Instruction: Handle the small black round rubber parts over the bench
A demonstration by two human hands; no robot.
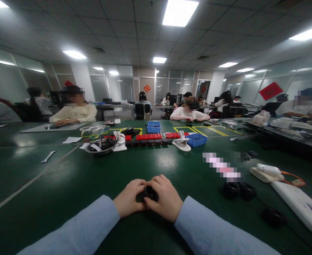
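Close to me, low over the green table (100, 177), my left hand (130, 198) and my right hand (165, 198) meet around a small glossy black round part (151, 193). Fingers of both hands curl about it and their tips touch at the top. Its exact kind is partly hidden by my fingers. To the right lie two similar black ring-shaped parts, one (230, 190) beside the other (247, 191). A further dark round one (274, 216) sits nearer the right edge, with a black cord by it.
A wrench (49, 157) lies at left. Mid-table stand a metal bowl (100, 153) of cables, white clamp-like stands (181, 143), red blocks (149, 136) and blue bins (196, 139). A white power bank-like slab (300, 209) is at right. Co-workers sit across the table (189, 113).
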